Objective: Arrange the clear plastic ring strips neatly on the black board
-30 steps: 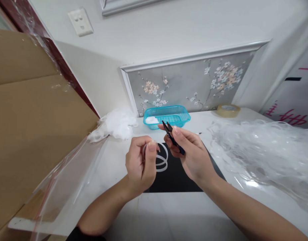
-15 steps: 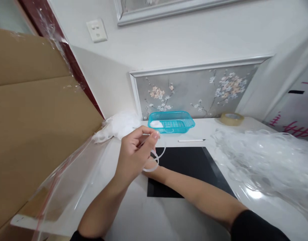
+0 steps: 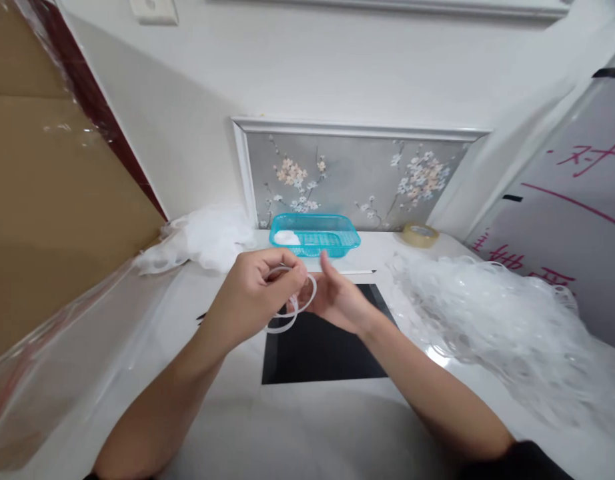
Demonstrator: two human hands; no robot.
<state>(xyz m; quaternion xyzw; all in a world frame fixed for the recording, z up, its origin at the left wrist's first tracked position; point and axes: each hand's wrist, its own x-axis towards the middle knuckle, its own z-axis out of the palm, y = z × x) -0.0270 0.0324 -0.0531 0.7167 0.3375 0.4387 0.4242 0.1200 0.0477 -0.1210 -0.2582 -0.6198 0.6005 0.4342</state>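
Note:
My left hand [image 3: 250, 293] pinches thin, translucent white plastic rings [image 3: 314, 291] between thumb and fingers. The loops overlap and hang out to the right and below the fingers. Just to the right, my right hand [image 3: 337, 300] has its thumb raised and its palm turned toward the rings. Its fingers are partly hidden behind them, and whether they touch the rings is unclear. Both hands are above a black mat [image 3: 327, 357] lying on the white table [image 3: 307, 427].
A turquoise basket [image 3: 317, 252] with a white bundle [image 3: 286, 237] inside stands by the wall. Nearby are a white pencil [image 3: 357, 272] and a tape roll [image 3: 420, 235]. Similar rings [image 3: 487, 327] heap up at right. White material [image 3: 202, 237], plastic sheeting [image 3: 82, 353] and cardboard [image 3: 57, 167] lie left.
My right hand has come out from behind the left and moved right, its thumb now raised. The rings hang in a different arrangement from my left hand. The view has shifted right.

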